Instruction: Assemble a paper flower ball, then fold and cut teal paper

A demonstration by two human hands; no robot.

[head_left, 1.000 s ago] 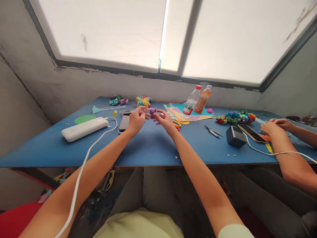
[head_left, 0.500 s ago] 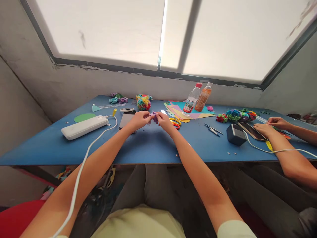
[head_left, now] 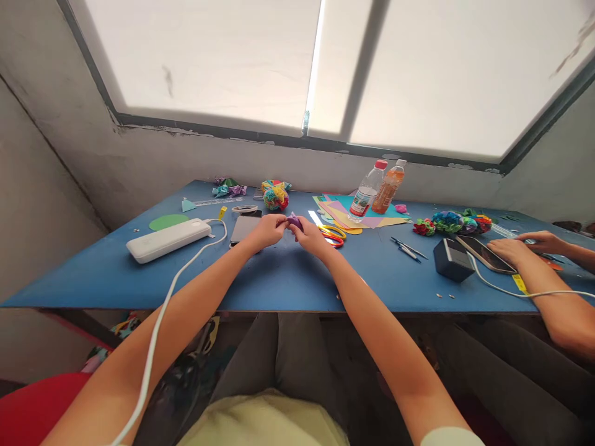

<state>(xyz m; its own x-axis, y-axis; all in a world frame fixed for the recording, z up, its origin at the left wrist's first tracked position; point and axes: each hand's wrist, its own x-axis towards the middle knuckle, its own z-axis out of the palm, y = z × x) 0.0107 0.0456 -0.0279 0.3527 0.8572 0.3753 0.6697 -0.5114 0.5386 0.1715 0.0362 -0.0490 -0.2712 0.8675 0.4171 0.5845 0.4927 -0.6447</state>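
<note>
Above the blue table (head_left: pixel 279 285), a small piece of crumpled purple paper (head_left: pixel 294 218) is pinched between my two hands. My left hand (head_left: pixel 270 230) closes its fingertips on the paper's left side. From the other side, the thumb and fingers of my right hand (head_left: pixel 308 235) grip it too, covering part of it. Close to my right hand lie scissors with yellow and red handles (head_left: pixel 335 235). A grey flat device (head_left: pixel 242 228) rests just left of my left hand, with a white roll of tape (head_left: pixel 244 209) behind it.
A white power bank (head_left: pixel 170 240) trails a cable across my left arm. Two bottles (head_left: pixel 365 193) stand on coloured paper sheets (head_left: pixel 341 214). Paper flower balls (head_left: pixel 276 195) sit at the back. Pens (head_left: pixel 409 249), a dark box (head_left: pixel 453 260) and a co-worker's hands (head_left: pixel 511 248) are rightward.
The view has shifted slightly, so the table items appear farther right and a little lower. Both hands still hold the purple paper, which now looks more compact.
</note>
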